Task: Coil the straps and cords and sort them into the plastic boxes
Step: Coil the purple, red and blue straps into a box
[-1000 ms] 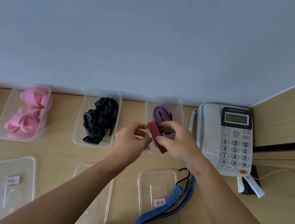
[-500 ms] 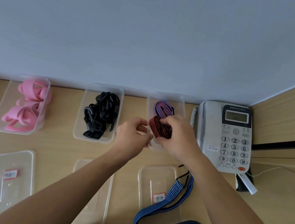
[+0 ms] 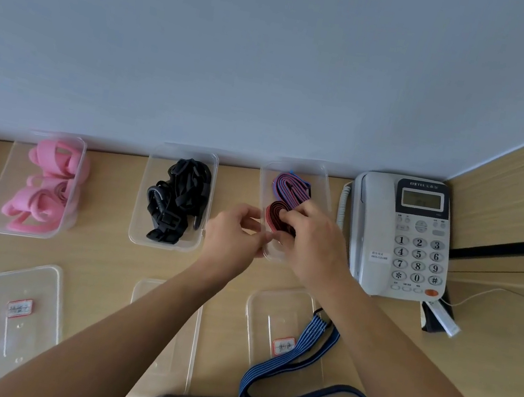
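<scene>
Red-and-black striped coiled strap (image 3: 273,212) in rightmost clear plastic box (image 3: 297,164)
Our right hand (image 3: 312,241) pinched this coil beside one purple-and-blue coil (image 3: 290,187); on our left hand (image 3: 234,233) the curled fingertips (image 3: 257,228) met at the rim, grasp undetermined. We counted three boxes in full view, three clear lids (image 3: 20,331), one loose blue strap (image 3: 302,361).

Grey telephone (image 3: 399,237) at three o'clock: keypad reads 1 to 9, then *, 0, #; its white sticker (image 3: 379,255) is too small to read; handwriting on the red-bordered labels at seven o'clock (image 3: 19,308) and five o'clock (image 3: 283,346) is illegible.
</scene>
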Available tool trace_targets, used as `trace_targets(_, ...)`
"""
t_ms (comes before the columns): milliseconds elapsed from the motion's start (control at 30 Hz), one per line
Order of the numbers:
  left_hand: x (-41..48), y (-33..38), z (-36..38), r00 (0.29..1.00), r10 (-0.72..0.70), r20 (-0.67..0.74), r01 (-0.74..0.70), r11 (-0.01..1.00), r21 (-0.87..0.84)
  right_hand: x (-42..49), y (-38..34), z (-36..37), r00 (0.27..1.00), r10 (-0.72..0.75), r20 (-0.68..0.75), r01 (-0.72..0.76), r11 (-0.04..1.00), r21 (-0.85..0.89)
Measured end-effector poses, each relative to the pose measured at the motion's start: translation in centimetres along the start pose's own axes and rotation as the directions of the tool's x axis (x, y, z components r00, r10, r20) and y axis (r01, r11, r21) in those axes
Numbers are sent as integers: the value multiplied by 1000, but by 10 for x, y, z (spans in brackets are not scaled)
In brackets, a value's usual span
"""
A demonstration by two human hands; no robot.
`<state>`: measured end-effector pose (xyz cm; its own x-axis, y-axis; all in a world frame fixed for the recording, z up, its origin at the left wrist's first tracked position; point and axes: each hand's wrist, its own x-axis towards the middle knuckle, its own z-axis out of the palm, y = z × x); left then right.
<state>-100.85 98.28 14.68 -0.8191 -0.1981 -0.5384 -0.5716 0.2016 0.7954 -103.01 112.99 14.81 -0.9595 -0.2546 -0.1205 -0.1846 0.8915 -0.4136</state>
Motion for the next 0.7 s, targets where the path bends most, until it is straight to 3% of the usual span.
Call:
trace_targets(267,-1,0,0,1000,-11,-10,11,1000,14,2,-11,12,997,75,-34,-78,992,-95)
trace_targets(433,-8,-1,-3,999,28,17,-29,997,78,-7,-6,7,1000,18,-25,-18,1000,-12)
trace_targets(533,-18,-6,-9,996,88,4,-87,981,176,-36,-1,0,971,8,-238,26,990,140)
trace_targets(600,-29,-13,-14,988,152,-3,-147,960,238,-65,8,-2,920,23,-390,36,989,143)
trace_targets(700,-51,-28,-17,969,234,74,-246,913,326,-113,28,-3,896,86,-436,-19,988,155)
